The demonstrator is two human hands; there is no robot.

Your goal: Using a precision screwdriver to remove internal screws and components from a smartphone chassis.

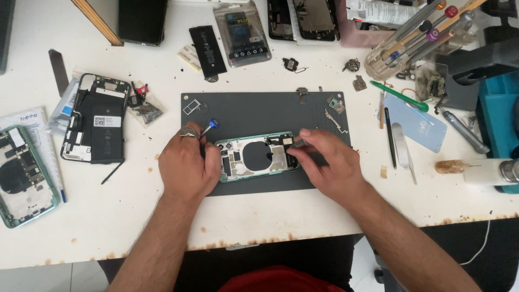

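Steadying the opened green phone frame (258,157) on the dark mat (259,111), my left hand (186,165) gripped a blue-tipped screwdriver (210,126) while my right hand (330,165) pinched a small tool at its edge; one slip, I judged, could gouge the board.

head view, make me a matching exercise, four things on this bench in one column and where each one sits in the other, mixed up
Things:
1. opened green-framed phone shell
2. small blue-capped screwdriver
3. loose flat black battery
4. green plastic pry tool

Places:
A. on the white table, right of the dark grey mat
B. in the left hand
C. on the mat, between the two hands
D. on the white table, beyond the mat's far edge

Pairs: 1-C, 2-B, 3-D, 4-A
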